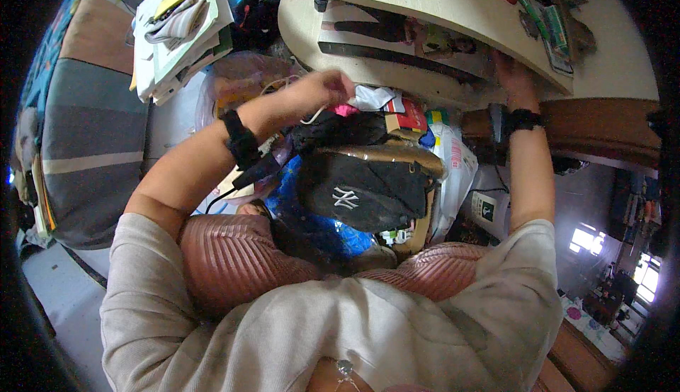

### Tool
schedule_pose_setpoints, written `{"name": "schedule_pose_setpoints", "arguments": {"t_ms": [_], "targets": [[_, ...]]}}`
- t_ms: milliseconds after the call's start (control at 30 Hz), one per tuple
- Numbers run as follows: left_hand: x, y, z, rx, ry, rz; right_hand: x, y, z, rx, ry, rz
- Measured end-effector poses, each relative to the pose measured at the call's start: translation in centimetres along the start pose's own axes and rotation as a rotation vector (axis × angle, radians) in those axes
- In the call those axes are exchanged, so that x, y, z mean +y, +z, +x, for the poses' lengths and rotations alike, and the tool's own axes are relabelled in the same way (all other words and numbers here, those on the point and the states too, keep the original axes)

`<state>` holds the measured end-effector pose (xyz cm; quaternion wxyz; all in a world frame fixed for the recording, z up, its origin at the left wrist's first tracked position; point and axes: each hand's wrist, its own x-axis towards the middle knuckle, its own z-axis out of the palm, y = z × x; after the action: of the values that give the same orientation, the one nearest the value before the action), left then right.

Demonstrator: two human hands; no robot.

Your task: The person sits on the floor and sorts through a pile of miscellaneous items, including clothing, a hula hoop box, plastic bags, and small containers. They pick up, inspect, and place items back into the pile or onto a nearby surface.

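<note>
My left hand (332, 86), its fingers curled and blurred, hovers over the pile below the desk. Close to its fingertips lies a crumpled white piece of paper or plastic (373, 98), and a thin white cord (314, 117) loops just under the hand. Whether the fingers grip anything is unclear. Under the desktop's right end, my right hand (514, 76) reaches to the lower shelf (366, 68), next to a flat picture panel (366, 31); shadow hides its fingers. Below my hands sits a black fabric bag (366, 190) with a white logo.
Overhead is the curved pale desktop (467, 4), with assorted small items at its right end. A red box (411, 118) and a white plastic bag (451, 158) crowd the pile. Papers are stacked (180, 36) at left, beside a striped cushioned seat (98, 126).
</note>
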<state>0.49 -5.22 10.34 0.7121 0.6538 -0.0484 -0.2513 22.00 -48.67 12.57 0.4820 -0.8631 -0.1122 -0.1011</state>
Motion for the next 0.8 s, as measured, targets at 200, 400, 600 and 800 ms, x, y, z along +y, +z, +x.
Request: {"name": "schedule_pose_setpoints", "arguments": {"t_ms": [200, 400, 600, 800], "targets": [[-5.4, 1.9, -0.8, -0.169, 0.139, 0.961, -5.7, 8.5, -8.9, -0.109, 0.059, -0.611], [-6.5, 2.7, -1.3, -0.257, -0.089, 1.351, -9.0, 17.2, -15.7, -0.764, -0.348, -0.434], [-6.4, 1.4, -1.2, -0.219, -0.152, 1.296, -6.3, 20.8, -13.3, -0.97, 0.229, -0.222], [-7.0, 0.5, -2.4, -0.25, -0.062, 1.314, -6.0, 15.7, -9.8, -0.736, 0.436, -0.304]]}}
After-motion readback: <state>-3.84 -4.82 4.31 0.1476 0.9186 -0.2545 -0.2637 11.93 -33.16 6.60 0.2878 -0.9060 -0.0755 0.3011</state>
